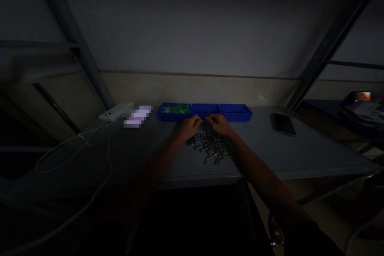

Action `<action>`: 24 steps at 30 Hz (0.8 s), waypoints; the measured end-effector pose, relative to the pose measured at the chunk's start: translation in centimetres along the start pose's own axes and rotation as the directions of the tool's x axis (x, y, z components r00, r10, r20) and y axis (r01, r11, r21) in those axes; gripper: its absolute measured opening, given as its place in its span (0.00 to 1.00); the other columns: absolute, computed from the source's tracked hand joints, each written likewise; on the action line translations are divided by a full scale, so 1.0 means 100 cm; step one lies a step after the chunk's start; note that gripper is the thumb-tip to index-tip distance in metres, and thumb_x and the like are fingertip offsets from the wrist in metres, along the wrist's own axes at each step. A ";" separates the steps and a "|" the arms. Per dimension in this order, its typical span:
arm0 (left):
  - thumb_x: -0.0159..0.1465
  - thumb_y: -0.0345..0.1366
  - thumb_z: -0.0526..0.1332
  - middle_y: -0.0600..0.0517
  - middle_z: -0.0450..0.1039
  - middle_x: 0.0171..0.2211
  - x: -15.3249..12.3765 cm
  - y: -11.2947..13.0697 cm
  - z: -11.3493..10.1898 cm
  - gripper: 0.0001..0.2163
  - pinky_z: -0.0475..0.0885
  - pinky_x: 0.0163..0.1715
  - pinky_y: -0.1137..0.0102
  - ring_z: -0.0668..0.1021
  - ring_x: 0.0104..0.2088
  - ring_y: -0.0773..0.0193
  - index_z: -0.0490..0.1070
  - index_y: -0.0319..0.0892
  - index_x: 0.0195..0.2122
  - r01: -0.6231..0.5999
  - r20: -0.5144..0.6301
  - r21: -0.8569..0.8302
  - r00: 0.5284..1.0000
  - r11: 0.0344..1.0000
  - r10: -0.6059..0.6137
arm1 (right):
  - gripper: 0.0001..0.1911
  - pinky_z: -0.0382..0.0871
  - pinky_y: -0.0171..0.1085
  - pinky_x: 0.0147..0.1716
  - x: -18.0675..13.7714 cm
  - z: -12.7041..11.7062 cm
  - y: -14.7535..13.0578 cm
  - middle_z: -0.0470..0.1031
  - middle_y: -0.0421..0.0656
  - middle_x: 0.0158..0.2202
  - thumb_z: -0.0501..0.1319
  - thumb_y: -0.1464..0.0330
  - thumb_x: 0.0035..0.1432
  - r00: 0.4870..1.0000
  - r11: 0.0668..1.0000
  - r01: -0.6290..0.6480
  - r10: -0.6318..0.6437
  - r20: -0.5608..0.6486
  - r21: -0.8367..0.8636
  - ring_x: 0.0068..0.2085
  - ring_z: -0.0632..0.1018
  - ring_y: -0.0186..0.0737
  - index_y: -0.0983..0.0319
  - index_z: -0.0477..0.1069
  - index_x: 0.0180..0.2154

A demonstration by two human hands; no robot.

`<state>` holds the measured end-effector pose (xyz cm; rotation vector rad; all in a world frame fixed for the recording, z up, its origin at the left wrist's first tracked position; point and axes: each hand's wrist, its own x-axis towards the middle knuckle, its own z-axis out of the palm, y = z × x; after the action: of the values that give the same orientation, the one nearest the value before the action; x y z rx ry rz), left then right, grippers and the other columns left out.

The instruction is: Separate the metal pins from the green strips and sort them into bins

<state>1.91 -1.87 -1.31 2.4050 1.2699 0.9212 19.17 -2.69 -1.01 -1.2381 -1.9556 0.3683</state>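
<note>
The scene is very dim. My left hand (190, 126) and my right hand (220, 123) rest close together at the far side of a pile of small metal cylinders (210, 147) on a grey table (300, 148). Both hands have their fingers curled over the top of the pile; whether they hold any piece is too dark to tell. Just beyond the hands stand three blue trays in a row: the left blue tray (174, 111) holds green pieces, the middle blue tray (205, 109) and the right blue tray (237, 112) look dark inside.
A black phone (283, 124) lies on the table to the right. At the back left sit a white charger block (114, 113) with cables (99, 156) trailing over the table and a blurred white-pink item (137, 117). Metal shelf posts rise on both sides.
</note>
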 end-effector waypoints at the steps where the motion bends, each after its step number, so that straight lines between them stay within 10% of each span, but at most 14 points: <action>1: 0.64 0.37 0.51 0.54 0.73 0.27 0.000 0.002 -0.001 0.10 0.64 0.29 0.75 0.74 0.29 0.67 0.68 0.40 0.33 -0.018 -0.019 -0.019 1.000 1.000 0.018 | 0.21 0.52 0.31 0.24 0.000 -0.002 -0.001 0.61 0.36 0.18 0.51 0.59 0.58 1.000 1.000 -0.007 0.007 -0.013 0.005 0.22 0.61 0.29 0.64 0.64 0.19; 10: 0.65 0.37 0.49 0.51 0.74 0.25 0.000 0.010 -0.001 0.14 0.65 0.28 0.74 0.74 0.26 0.66 0.70 0.39 0.29 0.013 -0.020 0.010 1.000 1.000 -0.012 | 0.27 0.50 0.31 0.23 0.000 -0.007 -0.004 0.58 0.35 0.17 0.49 0.49 0.55 0.998 0.998 0.059 -0.059 -0.003 0.036 0.22 0.59 0.28 0.63 0.60 0.17; 14: 0.61 0.36 0.55 0.51 0.76 0.29 -0.001 0.006 0.001 0.08 0.67 0.31 0.75 0.76 0.30 0.66 0.72 0.39 0.32 0.020 0.102 0.051 0.994 0.999 -0.025 | 0.28 0.47 0.32 0.21 0.002 -0.017 0.007 0.56 0.36 0.15 0.48 0.50 0.56 0.979 0.994 -0.087 0.074 -0.191 -0.061 0.20 0.59 0.29 0.62 0.59 0.14; 19: 0.58 0.33 0.58 0.51 0.77 0.33 0.000 0.004 0.004 0.07 0.69 0.35 0.75 0.77 0.34 0.65 0.74 0.41 0.35 0.007 0.239 0.125 0.970 0.992 -0.037 | 0.29 0.48 0.33 0.21 0.001 -0.037 0.036 0.59 0.39 0.14 0.46 0.50 0.57 0.718 0.898 -0.438 0.374 -0.587 0.036 0.19 0.62 0.32 0.62 0.61 0.14; 24: 0.58 0.34 0.59 0.51 0.77 0.37 0.001 0.011 0.002 0.09 0.69 0.35 0.75 0.77 0.37 0.65 0.73 0.42 0.38 0.086 0.307 0.135 0.943 0.987 -0.124 | 0.27 0.49 0.33 0.21 -0.002 -0.044 0.061 0.60 0.39 0.15 0.48 0.52 0.56 0.536 0.822 -0.544 0.495 -0.684 0.168 0.20 0.62 0.33 0.64 0.64 0.16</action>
<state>2.77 -2.37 -0.88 2.4207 1.3446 0.4177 26.39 -0.56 -1.84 -1.6923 -0.9061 0.0760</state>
